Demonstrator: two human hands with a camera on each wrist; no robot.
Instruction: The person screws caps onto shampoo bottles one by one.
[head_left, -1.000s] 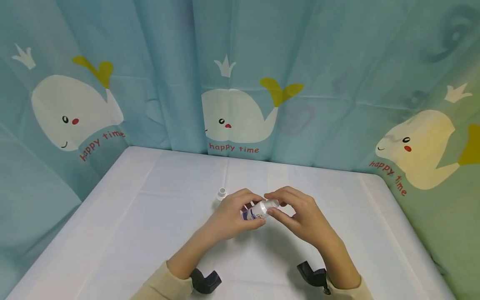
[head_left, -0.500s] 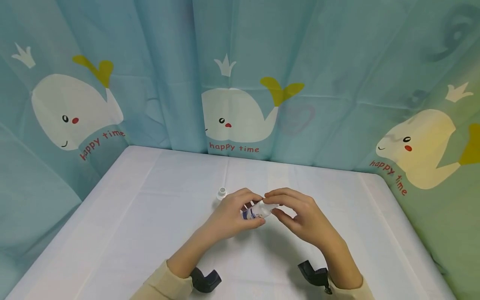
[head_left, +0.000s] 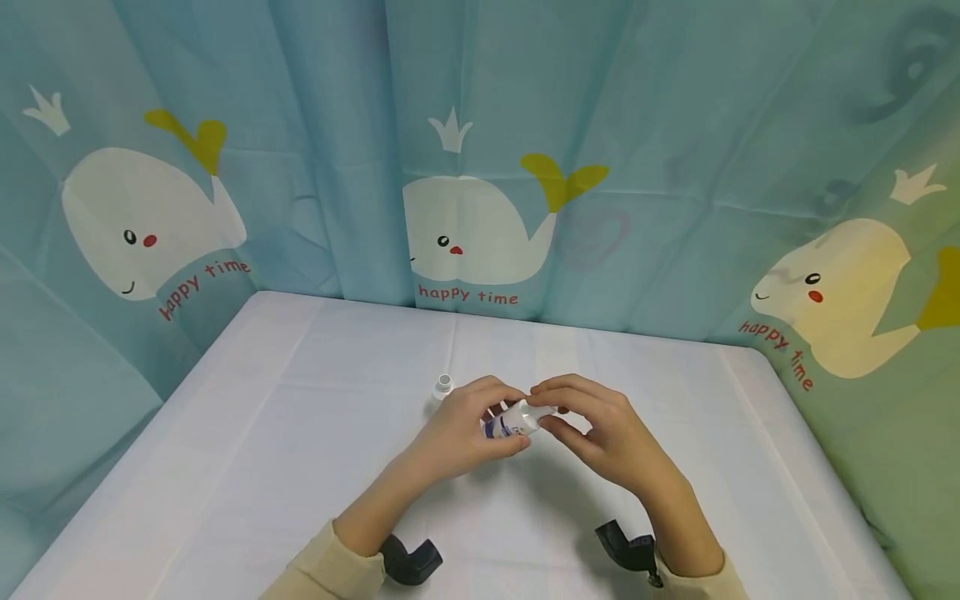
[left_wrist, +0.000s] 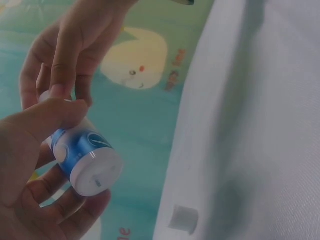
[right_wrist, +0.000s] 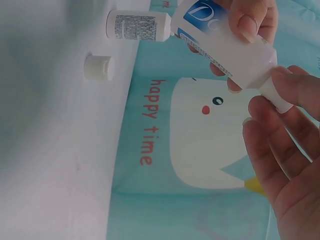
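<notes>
My left hand grips a small white bottle with a blue label, tilted so its top points right toward the other hand. In the left wrist view the round white base of the bottle faces the camera. My right hand pinches the narrow white cap at the bottle's neck between thumb and fingers. Both hands are above the white table. Behind the left hand stands a second small white bottle, its mouth uncovered; printed text shows on its side in the right wrist view.
A loose white cap lies on the table near the second bottle, hidden behind the left hand in the head view. A blue curtain with whale prints hangs around the table's far and side edges. Black wrist mounts sit at both sleeves.
The right hand's fingers have shifted round the held bottle's cap, the index finger now lying further over it. The left hand and the standing bottle have stayed in place.
</notes>
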